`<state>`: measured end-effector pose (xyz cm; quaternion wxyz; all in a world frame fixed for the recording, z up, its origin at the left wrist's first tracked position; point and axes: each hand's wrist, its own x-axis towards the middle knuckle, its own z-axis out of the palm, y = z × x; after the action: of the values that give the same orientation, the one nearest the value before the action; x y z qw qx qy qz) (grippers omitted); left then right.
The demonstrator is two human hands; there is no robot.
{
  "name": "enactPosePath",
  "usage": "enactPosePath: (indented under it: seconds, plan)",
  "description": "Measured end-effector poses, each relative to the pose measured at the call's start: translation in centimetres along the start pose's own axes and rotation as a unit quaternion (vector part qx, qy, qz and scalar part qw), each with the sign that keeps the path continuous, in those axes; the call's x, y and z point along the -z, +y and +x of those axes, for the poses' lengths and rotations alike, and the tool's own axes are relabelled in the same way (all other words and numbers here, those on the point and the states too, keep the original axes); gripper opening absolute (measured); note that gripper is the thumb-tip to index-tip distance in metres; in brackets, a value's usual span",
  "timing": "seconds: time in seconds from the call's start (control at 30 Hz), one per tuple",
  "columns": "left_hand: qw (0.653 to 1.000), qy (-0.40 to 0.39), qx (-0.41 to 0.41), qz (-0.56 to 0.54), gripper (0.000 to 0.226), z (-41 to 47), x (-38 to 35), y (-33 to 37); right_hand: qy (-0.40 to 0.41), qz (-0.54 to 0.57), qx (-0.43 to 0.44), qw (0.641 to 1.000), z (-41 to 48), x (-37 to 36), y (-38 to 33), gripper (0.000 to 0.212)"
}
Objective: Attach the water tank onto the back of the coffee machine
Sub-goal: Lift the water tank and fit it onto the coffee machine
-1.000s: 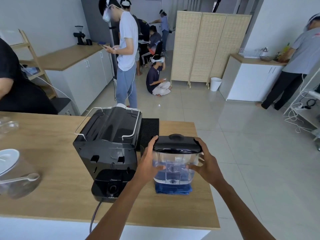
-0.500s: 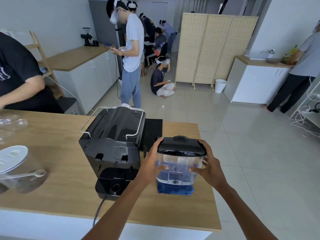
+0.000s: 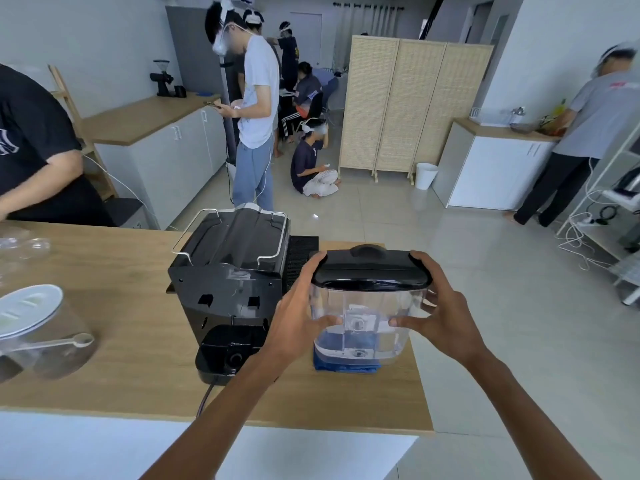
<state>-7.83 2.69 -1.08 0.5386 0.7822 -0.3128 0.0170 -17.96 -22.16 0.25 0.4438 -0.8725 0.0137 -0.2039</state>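
The clear water tank (image 3: 363, 320) with a black lid is held between both my hands, lifted just above a folded blue cloth (image 3: 343, 366). My left hand (image 3: 298, 323) grips its left side and my right hand (image 3: 440, 306) grips its right side. The black coffee machine (image 3: 232, 271) stands to the left of the tank, its back turned toward me. At the foot of that back sits the black tank dock (image 3: 228, 351) with a round valve. The tank is apart from the machine, to the right of the dock.
A wooden counter (image 3: 121, 358) carries everything; its right edge lies just right of the tank. A clear jar with a white lid and a spoon (image 3: 38, 334) sits at the left. A black mat (image 3: 301, 254) lies behind the machine. Several people stand or sit across the room.
The tank has risen off the blue cloth in both hands and come a little nearer to me. The machine has not moved.
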Motion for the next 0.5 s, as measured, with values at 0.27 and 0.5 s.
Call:
enactPosePath:
  seconds: [0.27,0.5]
  plan:
    - [1.0,-0.005,-0.018,-0.004,0.112,-2.4,5.6,-0.3,0.022,0.023,0.008,0.999,-1.1,-3.1,-5.1,0.11]
    - [0.999,0.027,-0.012,0.016,0.114,-4.9,11.7,-1.8,0.012,0.054,0.026,0.998,-1.0,-9.1,-8.7,0.108]
